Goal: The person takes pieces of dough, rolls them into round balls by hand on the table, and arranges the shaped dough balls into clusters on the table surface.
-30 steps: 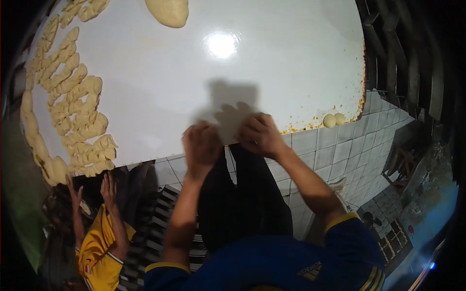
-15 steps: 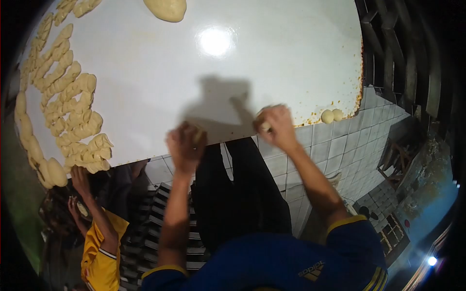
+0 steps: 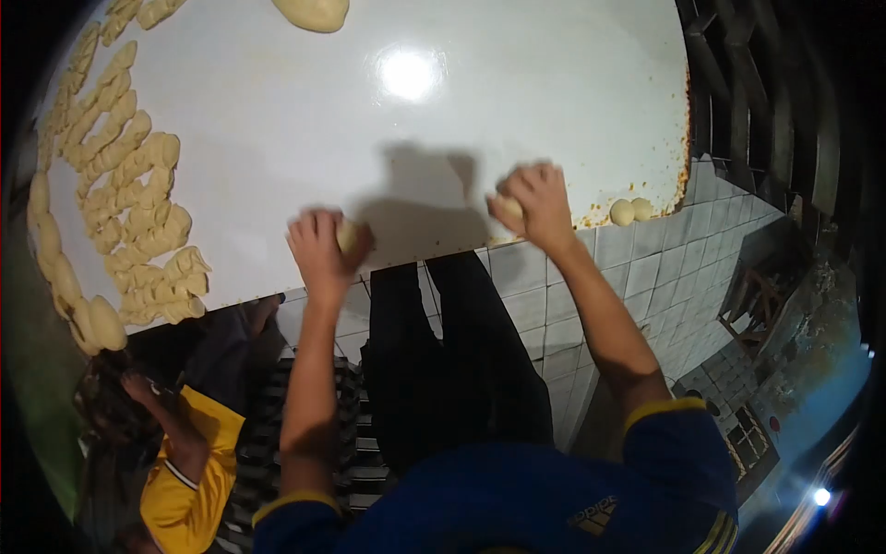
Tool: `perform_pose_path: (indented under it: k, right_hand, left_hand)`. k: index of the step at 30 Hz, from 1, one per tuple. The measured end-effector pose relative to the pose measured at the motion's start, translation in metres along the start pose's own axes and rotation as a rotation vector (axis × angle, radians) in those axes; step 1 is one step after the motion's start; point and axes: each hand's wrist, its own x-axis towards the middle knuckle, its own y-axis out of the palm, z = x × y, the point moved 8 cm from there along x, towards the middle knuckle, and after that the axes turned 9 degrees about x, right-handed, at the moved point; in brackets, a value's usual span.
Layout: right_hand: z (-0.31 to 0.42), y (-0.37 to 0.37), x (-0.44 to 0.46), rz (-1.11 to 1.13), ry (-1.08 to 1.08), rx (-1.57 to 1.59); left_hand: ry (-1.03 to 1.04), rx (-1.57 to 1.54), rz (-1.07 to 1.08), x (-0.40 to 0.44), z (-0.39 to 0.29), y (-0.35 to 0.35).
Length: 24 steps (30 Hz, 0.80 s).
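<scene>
Near the front edge of the white table, my left hand curls its fingers around a round dough ball. Farther right, my right hand is wrapped over another dough ball, which shows beside the thumb. Both balls are partly hidden by my fingers. Two more dough balls sit side by side at the table's right front edge, to the right of my right hand. A large smooth lump of dough lies at the far side.
Rows of cut, twisted dough pieces cover the table's left part, with smooth oblong dough pieces along the left edge. A person in a yellow shirt is at the lower left. Rust marks the table's right edge.
My hands have moved apart, left hand to the left, right hand to the right. Dough balls now show in both. The other person's hands have moved down from the table edge.
</scene>
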Motion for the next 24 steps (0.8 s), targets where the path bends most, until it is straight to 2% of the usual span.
perform_pose_path:
  k: [2, 3, 4, 6, 8, 9, 11, 12, 14, 16, 18, 20, 21, 23, 24]
  right_hand:
    - [0.014, 0.013, 0.052, -0.092, -0.001, -0.028]
    - [0.025, 0.028, 0.071, -0.124, 0.070, 0.030]
    - [0.030, 0.036, 0.076, -0.152, 0.143, 0.088]
    - [0.056, 0.044, 0.054, -0.152, 0.081, 0.198]
    - [0.078, 0.046, 0.010, -0.103, 0.016, 0.321]
    - [0.070, 0.038, -0.011, -0.051, 0.001, 0.331]
    - [0.020, 0.014, -0.026, -0.017, -0.001, 0.227]
    - [0.001, 0.013, -0.023, 0.023, 0.004, 0.120]
    - [-0.002, -0.007, 0.030, -0.188, 0.003, -0.033]
    - [0.007, 0.014, 0.076, -0.326, 0.086, 0.022]
    - [0.031, 0.040, 0.085, -0.225, 0.201, 0.085]
    - [0.061, 0.042, 0.043, -0.223, 0.137, 0.164]
    - [0.067, 0.044, 0.025, -0.221, 0.074, 0.238]
    - [0.039, 0.034, -0.012, -0.135, 0.006, 0.201]
    - [0.029, 0.027, -0.027, -0.050, -0.057, 0.169]
  left_hand:
    - [0.041, -0.067, -0.214, 0.060, -0.025, -0.002]
    - [0.086, -0.123, -0.283, 0.074, -0.044, 0.003]
    - [0.023, -0.136, -0.217, 0.079, -0.068, 0.007]
    - [-0.006, -0.197, -0.065, 0.049, -0.097, 0.019]
    - [0.159, -0.219, -0.193, -0.004, -0.108, 0.006]
    - [0.160, -0.212, -0.205, -0.019, -0.092, 0.004]
    - [-0.004, -0.264, 0.006, -0.038, -0.024, 0.015]
    - [-0.020, -0.090, 0.012, -0.021, -0.006, 0.005]
    - [0.008, -0.015, -0.183, 0.031, -0.011, -0.012]
    - [0.019, -0.067, -0.225, 0.078, -0.045, -0.004]
    - [0.040, -0.198, -0.241, 0.078, -0.084, 0.003]
    - [0.017, -0.248, -0.076, 0.033, -0.096, 0.031]
    - [0.018, -0.249, -0.082, 0.010, -0.089, 0.030]
    - [0.222, -0.157, -0.306, -0.031, -0.075, 0.002]
    - [0.222, -0.160, -0.305, -0.028, -0.049, -0.005]
